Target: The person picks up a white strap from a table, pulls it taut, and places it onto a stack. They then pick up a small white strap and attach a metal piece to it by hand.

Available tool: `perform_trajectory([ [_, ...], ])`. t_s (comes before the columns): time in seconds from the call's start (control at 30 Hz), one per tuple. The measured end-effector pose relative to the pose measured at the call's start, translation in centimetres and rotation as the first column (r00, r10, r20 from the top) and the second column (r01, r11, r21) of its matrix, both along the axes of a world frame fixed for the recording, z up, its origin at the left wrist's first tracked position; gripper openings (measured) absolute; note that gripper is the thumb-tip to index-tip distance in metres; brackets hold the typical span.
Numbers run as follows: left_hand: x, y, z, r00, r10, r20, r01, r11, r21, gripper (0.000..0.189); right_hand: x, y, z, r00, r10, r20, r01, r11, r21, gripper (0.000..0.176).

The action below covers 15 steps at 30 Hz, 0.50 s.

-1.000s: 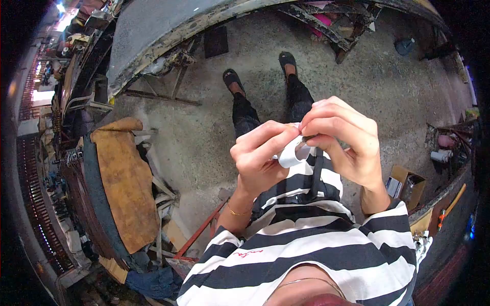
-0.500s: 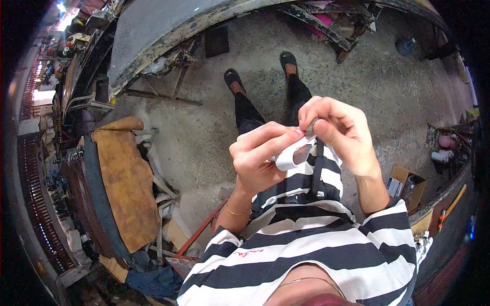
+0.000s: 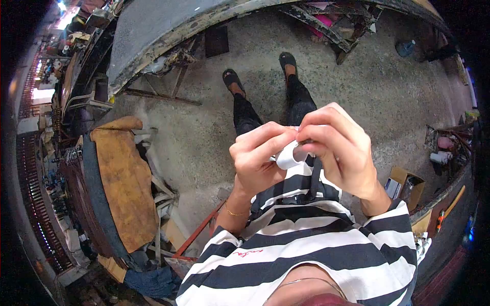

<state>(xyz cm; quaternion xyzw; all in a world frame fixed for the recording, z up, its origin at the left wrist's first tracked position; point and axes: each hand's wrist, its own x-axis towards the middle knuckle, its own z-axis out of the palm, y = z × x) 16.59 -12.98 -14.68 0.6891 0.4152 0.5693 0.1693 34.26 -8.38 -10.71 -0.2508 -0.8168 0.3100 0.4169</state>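
In the middle of the head view, both my hands meet in front of my striped shirt. My left hand [image 3: 261, 155] is closed, pinching a narrow white strip [image 3: 287, 158] that curls into a loop below the fingertips. My right hand [image 3: 341, 150] is closed too, its fingertips pressed to the strip's upper end against the left ones. A small greyish piece [image 3: 302, 153] shows beside the loop, under the right fingers; its kind cannot be made out. The right fingers hide much of the strip's upper part.
A brown leather-like sheet [image 3: 125, 188] lies over a stack at the left. A large grey-topped table [image 3: 153, 35] spans the far side. An open cardboard box [image 3: 414, 189] stands on the floor at the right, near an orange-handled tool [image 3: 441, 219]. My feet stand on the concrete floor.
My right hand has turned and come down slightly, its fingers now folded over the strip's end. The small grey piece between its thumb and finger is now mostly hidden. My left hand stays nearly still.
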Motion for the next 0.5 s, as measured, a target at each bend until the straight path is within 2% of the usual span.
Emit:
perform_trajectory([
  [0.07,0.1,0.0,-0.4,1.000,-0.001,-0.020,0.001,1.000,0.004,0.032,0.0,0.1,-0.3,1.000,0.021,-0.010,-0.022,0.991,-0.129,0.017],
  [0.1,0.0,-0.1,-0.5,1.000,0.005,-0.022,-0.005,1.000,-0.001,0.032,0.1,0.3,-0.6,1.000,0.026,-0.011,-0.028,0.991,-0.133,0.017],
  [0.17,-0.1,-0.2,-0.5,0.999,-0.014,-0.034,0.015,1.000,0.010,0.033,0.4,0.9,-1.4,0.980,0.115,-0.165,-0.178,0.880,-0.440,0.008],
  [0.2,-0.1,0.0,-0.5,0.999,-0.017,-0.035,0.018,1.000,0.013,0.033,0.2,0.7,-1.2,0.959,0.063,-0.277,-0.227,0.757,-0.613,0.006],
  [0.27,0.0,0.2,-0.7,0.998,-0.065,0.001,0.065,0.995,0.073,0.033,0.7,0.7,-1.3,0.944,0.065,-0.325,-0.260,0.751,-0.607,0.007],
  [0.33,-0.1,0.1,-0.4,0.998,-0.058,0.009,0.058,0.997,0.053,0.034,0.8,0.6,-1.2,0.927,0.073,-0.369,-0.298,0.739,-0.604,0.008],
  [0.43,0.0,0.4,-0.3,0.997,-0.072,0.030,0.071,0.997,0.037,0.035,0.8,0.4,-0.6,0.970,0.114,-0.214,-0.178,0.936,-0.304,0.013],
  [0.47,0.1,0.3,-0.3,0.996,-0.076,0.042,0.074,0.997,0.035,0.034,0.7,0.6,-0.5,0.976,0.116,-0.183,-0.155,0.964,-0.215,0.018],
  [0.5,0.1,0.2,-0.3,0.996,-0.074,0.043,0.073,0.997,0.029,0.034,0.7,0.5,-0.3,0.976,0.116,-0.183,-0.156,0.963,-0.221,0.018],
])
